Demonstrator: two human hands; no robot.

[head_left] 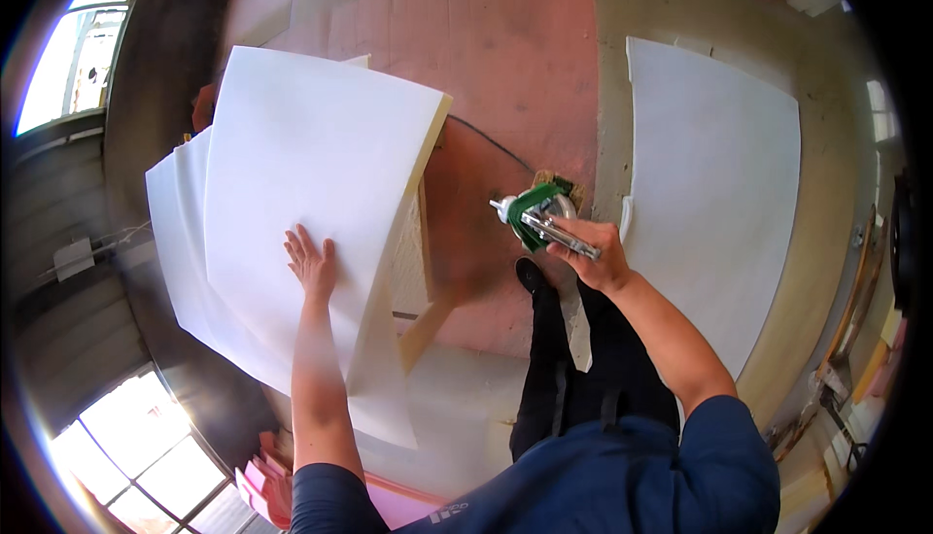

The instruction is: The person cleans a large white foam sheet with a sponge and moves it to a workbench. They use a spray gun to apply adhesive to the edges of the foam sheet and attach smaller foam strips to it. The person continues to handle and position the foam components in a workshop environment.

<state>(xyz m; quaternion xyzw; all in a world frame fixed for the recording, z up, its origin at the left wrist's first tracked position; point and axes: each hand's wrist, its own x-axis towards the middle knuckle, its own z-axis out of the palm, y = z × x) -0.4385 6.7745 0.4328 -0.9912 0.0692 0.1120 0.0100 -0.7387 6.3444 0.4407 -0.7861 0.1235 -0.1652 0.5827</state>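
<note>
My left hand [311,264] lies spread and flat on a large white sheet [311,155], which looks like foam with a yellowish cut edge. Beneath this sheet, on its left side, another white sheet [175,213] shows. My right hand [595,254] is closed around the silver handle of a spray gun [544,218] with green parts and a clear round section. Its pale nozzle points left, toward the sheet's edge but apart from it. Whether a finger is on the trigger I cannot make out.
A board-like support [413,252] stands under the white sheets. A further white sheet [714,194] lies to the right. The floor has a reddish panel [515,58], crossed by a dark hose [486,136]. Pink foam pieces [262,490] sit at lower left, near windows [126,456].
</note>
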